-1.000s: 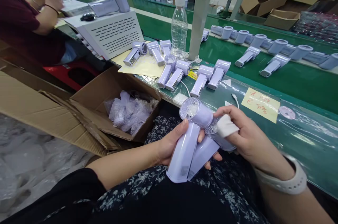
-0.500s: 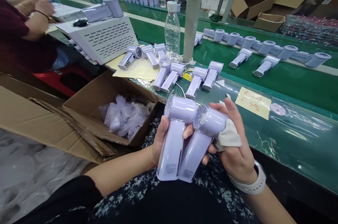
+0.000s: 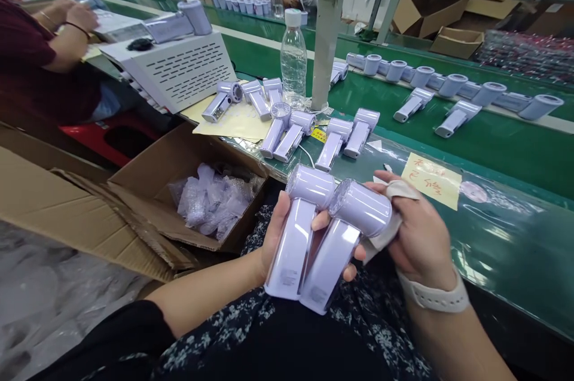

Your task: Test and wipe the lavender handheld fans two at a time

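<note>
Two lilac handheld fans lie side by side in my left hand, whose fingers wrap round both handles from behind. The left fan and the right fan both tilt with their heads up and away from me. My right hand is closed on a pale cloth, held against the outer end of the right fan's head. Part of the cloth is hidden behind that fan and my fingers. Several more lilac fans lie on the bench just beyond.
An open carton with bubble-wrapped items stands left. A water bottle, a metal post and a slotted white box rise behind. Beyond, a green conveyor carries fans. A yellow note lies right. A co-worker's arm is far left.
My right hand has shifted right and turned, drawing the cloth down along the right fan's head. The fans stay in my left hand, tipped slightly.
</note>
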Available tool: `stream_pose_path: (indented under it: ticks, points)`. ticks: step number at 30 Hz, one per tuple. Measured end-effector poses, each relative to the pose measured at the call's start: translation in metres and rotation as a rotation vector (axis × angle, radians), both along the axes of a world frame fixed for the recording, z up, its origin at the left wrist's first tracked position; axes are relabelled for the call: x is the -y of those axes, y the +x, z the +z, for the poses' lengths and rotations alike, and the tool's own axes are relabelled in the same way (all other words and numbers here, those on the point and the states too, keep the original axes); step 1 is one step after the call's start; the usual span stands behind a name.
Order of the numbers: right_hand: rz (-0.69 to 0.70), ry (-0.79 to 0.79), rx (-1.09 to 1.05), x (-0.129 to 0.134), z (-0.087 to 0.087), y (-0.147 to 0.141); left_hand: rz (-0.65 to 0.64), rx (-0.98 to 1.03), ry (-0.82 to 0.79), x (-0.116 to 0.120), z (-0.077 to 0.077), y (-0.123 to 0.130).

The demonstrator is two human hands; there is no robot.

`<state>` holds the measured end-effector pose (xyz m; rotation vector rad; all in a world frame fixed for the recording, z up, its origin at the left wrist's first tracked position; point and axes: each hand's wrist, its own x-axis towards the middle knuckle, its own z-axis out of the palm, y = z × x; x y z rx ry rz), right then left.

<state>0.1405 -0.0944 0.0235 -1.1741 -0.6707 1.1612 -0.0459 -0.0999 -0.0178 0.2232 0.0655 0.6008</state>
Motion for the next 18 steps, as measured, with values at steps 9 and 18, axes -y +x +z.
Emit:
stream_pose_path:
  ticks: [9, 18]
  points:
    - [-0.291, 0.064, 0.636, -0.116, 0.013, 0.063, 0.062, 0.017, -0.042, -0.013, 0.006, -0.003]
    - [0.086, 0.093, 0.731, -0.043, -0.003, 0.031, 0.214, -0.093, 0.078, -0.027, 0.017, -0.007]
